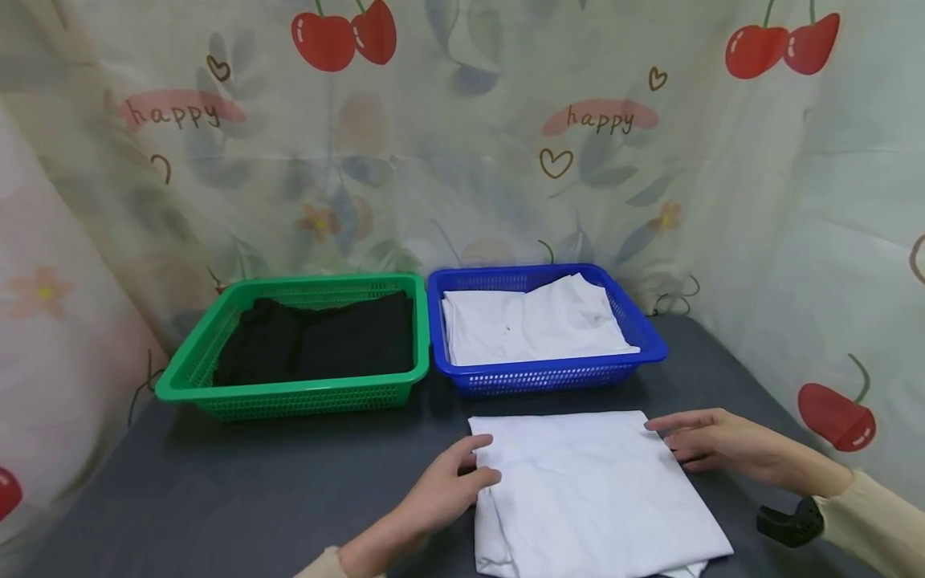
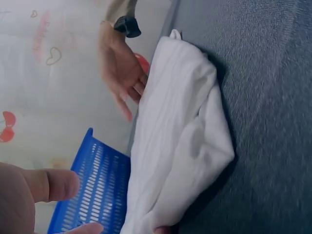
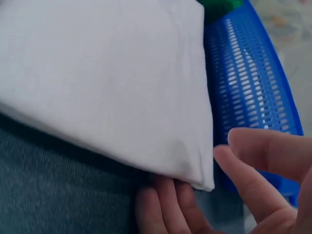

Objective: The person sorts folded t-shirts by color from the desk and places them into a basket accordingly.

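Note:
A folded white cloth (image 1: 592, 490), its kind hidden by the folding, lies flat on the dark table. At its left edge is my left hand (image 1: 444, 486), thumb and forefinger spread apart. The left wrist view has the thumb (image 2: 61, 185) clear of the cloth (image 2: 170, 131), with one fingertip right at its border. My right hand (image 1: 730, 445) is at the far right corner. In the right wrist view some of its fingers (image 3: 168, 204) reach to the underside of the cloth's edge, while the thumb and forefinger stay apart beside the corner.
Behind the cloth stands a blue basket (image 1: 542, 377) holding folded white fabric (image 1: 531, 325). Touching it on the left, a green basket (image 1: 303, 393) contains folded black fabric (image 1: 347, 341). A printed curtain (image 1: 433, 120) hangs around the back and sides of the table (image 1: 275, 490).

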Tool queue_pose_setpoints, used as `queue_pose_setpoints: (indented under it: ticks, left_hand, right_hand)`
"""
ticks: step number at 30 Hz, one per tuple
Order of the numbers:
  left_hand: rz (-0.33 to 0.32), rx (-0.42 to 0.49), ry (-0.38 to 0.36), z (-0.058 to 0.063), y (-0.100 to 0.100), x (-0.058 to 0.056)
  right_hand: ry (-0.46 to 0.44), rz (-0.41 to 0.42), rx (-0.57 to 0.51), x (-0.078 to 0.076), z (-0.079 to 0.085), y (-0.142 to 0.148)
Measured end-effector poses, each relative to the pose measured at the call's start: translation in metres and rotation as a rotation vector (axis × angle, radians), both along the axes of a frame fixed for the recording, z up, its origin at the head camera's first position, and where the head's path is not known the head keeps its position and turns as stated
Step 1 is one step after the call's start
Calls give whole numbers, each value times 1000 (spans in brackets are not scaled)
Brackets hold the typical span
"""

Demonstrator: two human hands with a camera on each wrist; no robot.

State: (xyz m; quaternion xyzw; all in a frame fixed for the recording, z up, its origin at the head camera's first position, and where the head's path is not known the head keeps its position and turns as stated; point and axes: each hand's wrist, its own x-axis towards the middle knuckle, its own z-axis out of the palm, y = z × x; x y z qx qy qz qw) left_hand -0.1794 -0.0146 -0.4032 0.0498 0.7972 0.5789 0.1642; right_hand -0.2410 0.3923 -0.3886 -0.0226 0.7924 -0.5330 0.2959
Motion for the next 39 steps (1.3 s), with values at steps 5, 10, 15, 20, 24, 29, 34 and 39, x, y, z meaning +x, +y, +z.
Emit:
queue_pose_setpoints:
  ticks: [5,10,15,20,24,29,34,39]
  left_hand:
    - [-11,65,-14,-6,8,1]
    - [-49,205,-146,-13,19,1]
    - [-34,216,-121,-24,33,-1]
    - [-20,190,-64,-29,41,0]
    - [16,153,-64,-32,44,0]
    - [47,128,-65,-33,46,0]
    - [47,130,-56,-33,45,0]
    - [40,123,-56,-33,44,-1]
  right_hand:
    - [-219,70,-320,-2,-7,6]
    - [-323,102,-401,6,-14,-4]
    - [-260,-27,-258,17,-27,-20]
    - [-212,-115,-148,15,-35,-28]
    - [-213,-109,-159,15,-35,-29]
    - [-214,-101,-174,14,-36,-30]
    - [-210,-111,-152,12,-35,-35]
    - [-204,-109,-150,12,-34,-37]
